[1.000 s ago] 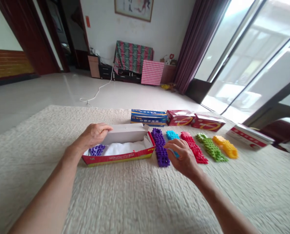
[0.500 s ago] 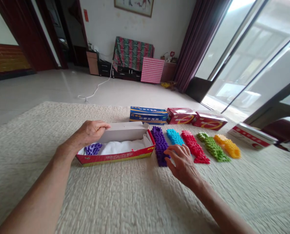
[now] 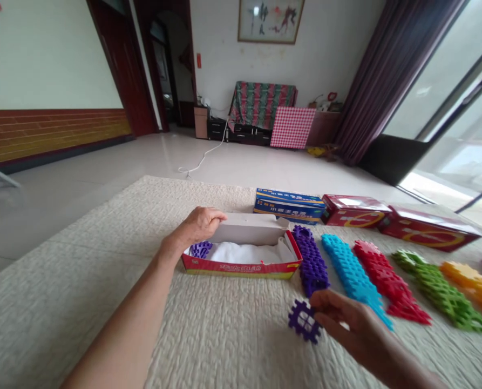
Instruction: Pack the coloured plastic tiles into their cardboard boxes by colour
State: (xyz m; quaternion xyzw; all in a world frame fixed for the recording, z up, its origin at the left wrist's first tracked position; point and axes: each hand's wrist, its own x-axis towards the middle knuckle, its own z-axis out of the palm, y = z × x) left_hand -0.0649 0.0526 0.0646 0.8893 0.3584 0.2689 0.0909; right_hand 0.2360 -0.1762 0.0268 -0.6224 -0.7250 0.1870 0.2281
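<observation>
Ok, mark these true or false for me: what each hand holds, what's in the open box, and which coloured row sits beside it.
1. The right hand pinches a purple piece in its fingers. True.
2. The left hand lies flat on the cloth. False: it grips the open box at its left end.
3. A second piece, also purple, lies inside the open box on white lining. True.
4. The blue row lies right beside the open box. False: the purple row does; blue comes after it.

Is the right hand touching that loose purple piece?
Touching. Head view: right hand pinches the loose purple piece by its edge; left hand grips the box.
</observation>
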